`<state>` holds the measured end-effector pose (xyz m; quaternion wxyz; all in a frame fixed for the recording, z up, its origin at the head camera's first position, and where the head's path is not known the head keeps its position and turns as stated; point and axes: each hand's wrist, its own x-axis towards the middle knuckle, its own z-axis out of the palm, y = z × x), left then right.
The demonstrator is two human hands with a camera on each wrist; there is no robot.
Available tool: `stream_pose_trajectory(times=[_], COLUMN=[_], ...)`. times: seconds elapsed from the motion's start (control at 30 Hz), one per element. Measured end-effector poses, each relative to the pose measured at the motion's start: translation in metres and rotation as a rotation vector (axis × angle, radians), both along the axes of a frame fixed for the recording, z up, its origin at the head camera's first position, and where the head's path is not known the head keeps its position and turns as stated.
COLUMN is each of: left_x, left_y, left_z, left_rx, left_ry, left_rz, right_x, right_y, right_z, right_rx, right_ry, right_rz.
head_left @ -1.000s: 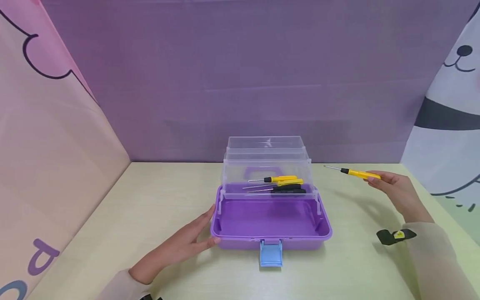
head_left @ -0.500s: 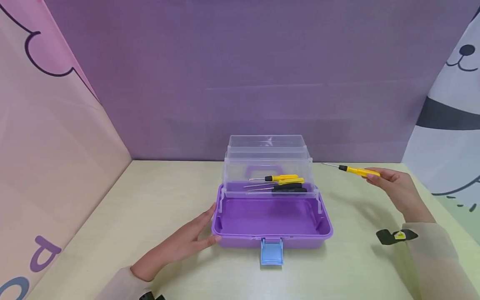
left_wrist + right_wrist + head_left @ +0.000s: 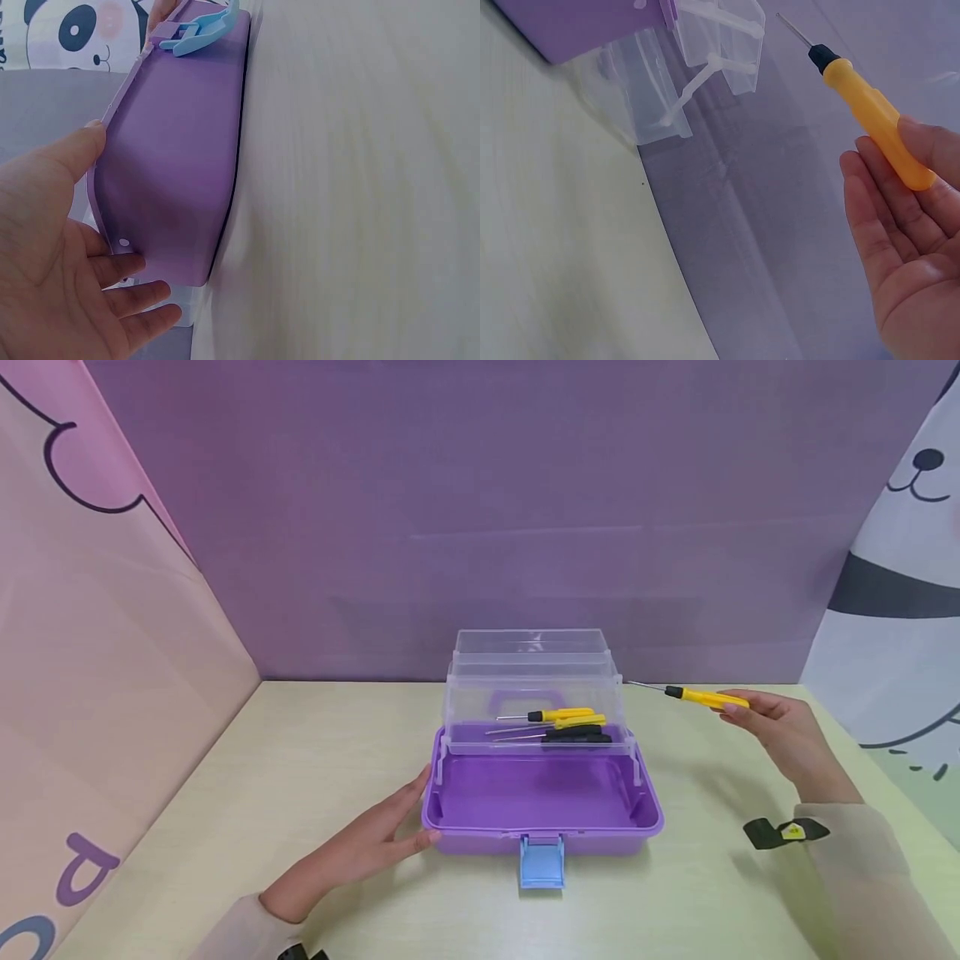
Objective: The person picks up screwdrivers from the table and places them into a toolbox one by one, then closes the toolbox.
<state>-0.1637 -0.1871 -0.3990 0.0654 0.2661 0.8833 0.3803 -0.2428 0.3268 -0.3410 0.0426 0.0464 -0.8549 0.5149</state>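
A purple toolbox [image 3: 487, 843] stands open, its clear trays [image 3: 468, 706] raised at the back. Several screwdrivers lie in a tray: yellow-handled ones [image 3: 576, 713] and black-handled ones [image 3: 581, 739]. My left hand [image 3: 367, 847] rests against the box's left end. The left wrist view shows its thumb [image 3: 86, 146] on the front rim and its other fingers loosely extended by the end wall. Right of the box and above the table, my right hand [image 3: 787, 739] pinches a yellow screwdriver [image 3: 708, 698] by its handle end, the metal tip pointing left toward the trays.
A light blue latch [image 3: 542, 864] hangs down at the box's front. The pale tabletop [image 3: 330, 735] extends around the box. A purple backdrop [image 3: 525, 510] rises behind, with printed panels [image 3: 112, 635] at the sides.
My right hand has moved slightly left and up with the screwdriver, bringing its tip nearer the trays. The left hand stays at the box.
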Motion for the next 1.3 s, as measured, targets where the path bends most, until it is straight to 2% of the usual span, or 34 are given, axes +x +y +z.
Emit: stream_pose_trajectory(times=[0.2, 0.43, 0.67, 0.87, 1.3], left_x=[0.0, -0.001, -0.001, 0.0, 0.0], left_y=[0.0, 0.0, -0.001, 0.0, 0.0], left_z=[0.0, 0.0, -0.001, -0.001, -0.001], left_rx=[0.006, 0.003, -0.002, -0.01, 0.004], left_ry=[-0.007, -0.006, 0.001, -0.013, 0.014], left_rz=[-0.006, -0.004, 0.0, 0.009, -0.002], right_x=[0.0, 0.0, 0.001, 0.002, 0.003], right_y=[-0.005, -0.013, -0.018, -0.02, -0.029], right_z=[0.001, 0.004, 0.003, 0.0, -0.002], right_rx=[0.018, 0.089, 0.023, 0.032, 0.063], right_ry=[-0.002, -0.045, -0.04, -0.02, 0.016], right_rz=[0.004, -0.022, 0.015, 0.029, 0.076])
